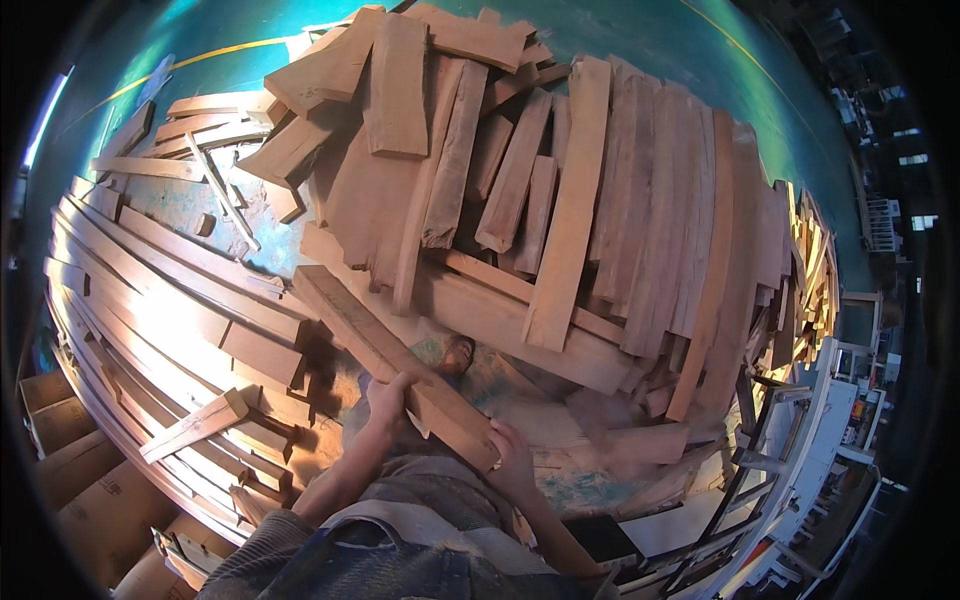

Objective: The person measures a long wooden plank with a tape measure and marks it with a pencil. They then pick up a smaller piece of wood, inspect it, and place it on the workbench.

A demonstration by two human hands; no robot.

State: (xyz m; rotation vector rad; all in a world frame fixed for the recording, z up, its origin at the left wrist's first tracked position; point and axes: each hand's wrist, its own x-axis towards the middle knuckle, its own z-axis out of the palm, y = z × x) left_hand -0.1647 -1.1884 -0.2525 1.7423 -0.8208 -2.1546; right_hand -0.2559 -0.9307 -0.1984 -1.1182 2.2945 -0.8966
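Held the beam (395, 352) out in front, with its long axis aslant from far left to near right. Clamped the fingers of the left hand (388, 402) to it near midlength, those of the right hand (513, 466) at the near end, leaving the far end free.

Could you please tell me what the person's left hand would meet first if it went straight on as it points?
The left hand would first meet the wooden board it grips; past that, probably the broad crosswise plank beyond, though depth is unclear.
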